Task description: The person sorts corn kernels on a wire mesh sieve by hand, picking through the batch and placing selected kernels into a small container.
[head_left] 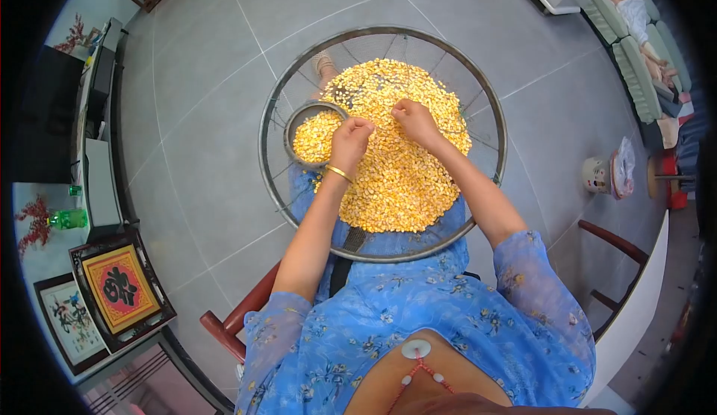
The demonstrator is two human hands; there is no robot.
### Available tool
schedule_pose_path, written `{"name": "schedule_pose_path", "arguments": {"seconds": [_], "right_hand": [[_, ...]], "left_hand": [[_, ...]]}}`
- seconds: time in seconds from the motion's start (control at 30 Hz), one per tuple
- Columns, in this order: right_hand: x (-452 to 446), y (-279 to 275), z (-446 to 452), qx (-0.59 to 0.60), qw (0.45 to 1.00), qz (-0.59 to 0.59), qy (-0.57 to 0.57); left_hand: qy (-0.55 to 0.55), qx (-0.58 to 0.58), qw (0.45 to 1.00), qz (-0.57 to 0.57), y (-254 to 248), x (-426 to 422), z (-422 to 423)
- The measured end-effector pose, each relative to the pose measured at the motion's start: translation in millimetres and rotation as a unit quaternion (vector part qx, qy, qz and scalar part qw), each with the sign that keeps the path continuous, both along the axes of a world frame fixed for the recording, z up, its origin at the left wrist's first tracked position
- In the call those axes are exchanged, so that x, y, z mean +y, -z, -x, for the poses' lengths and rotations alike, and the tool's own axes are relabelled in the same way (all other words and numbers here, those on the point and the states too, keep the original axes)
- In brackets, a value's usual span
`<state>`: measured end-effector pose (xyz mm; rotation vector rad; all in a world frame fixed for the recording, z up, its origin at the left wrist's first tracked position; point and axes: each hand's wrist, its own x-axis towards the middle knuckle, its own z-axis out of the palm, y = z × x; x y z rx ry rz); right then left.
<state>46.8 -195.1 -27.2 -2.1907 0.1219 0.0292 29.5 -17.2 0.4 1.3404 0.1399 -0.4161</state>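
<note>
A wide round mesh sieve with a dark rim rests across my lap, and loose yellow corn kernels are spread over its mesh. Inside it, at the left, stands a small round bowl with more kernels in it. My left hand, with a gold bangle at the wrist, is just right of the bowl, fingers pinched together. Over the upper middle of the kernels is my right hand, its fingertips also pressed together. Whatever either pinch holds is too small to make out.
Grey floor tiles surround the sieve. A red wooden chair arm is at lower left, beside framed pictures. To the right are a small bucket, a wooden chair and a white table. A person lies on the green sofa.
</note>
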Motion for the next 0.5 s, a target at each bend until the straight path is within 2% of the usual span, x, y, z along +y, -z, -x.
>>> {"name": "schedule_pose_path", "arguments": {"seconds": [0.03, 0.07, 0.1, 0.13, 0.2, 0.23, 0.3, 0.47, 0.5], "right_hand": [[5.0, -2.0, -5.9, 0.028, 0.998, 0.049, -0.003], [11.4, -6.8, -10.5, 0.055, 0.994, 0.098, -0.005], [16.2, -4.5, -12.3, -0.001, 0.990, 0.141, -0.030], [21.8, -4.7, -13.7, -0.002, 0.989, 0.144, -0.031], [29.8, -1.7, -15.7, 0.023, 0.953, 0.290, -0.085], [31.2, -0.4, -15.4, 0.010, 0.945, 0.310, -0.105], [32.6, 2.8, -15.8, 0.015, 0.949, 0.301, -0.094], [15.0, 15.8, -11.4, -0.013, 0.968, 0.245, -0.047], [7.7, 15.0, -11.0, 0.066, 0.997, 0.040, -0.016]], "left_hand": [[0.003, 0.023, 0.998, 0.050, 2.0, 6.0, -3.1], [0.002, 0.021, 0.998, 0.052, 0.4, 9.8, -5.2], [0.001, 0.057, 0.993, 0.104, -1.0, 12.7, -6.2], [0.000, 0.093, 0.983, 0.156, -1.6, 14.6, -6.7], [0.000, 0.098, 0.982, 0.164, -2.7, 13.5, -6.3], [0.003, 0.108, 0.976, 0.191, -3.1, 12.4, -5.9], [0.019, 0.108, 0.966, 0.232, -3.6, 13.7, -5.7], [0.019, 0.094, 0.966, 0.241, -2.8, 16.1, -7.5], [0.012, 0.105, 0.963, 0.247, -2.3, 15.8, -8.0]]}}
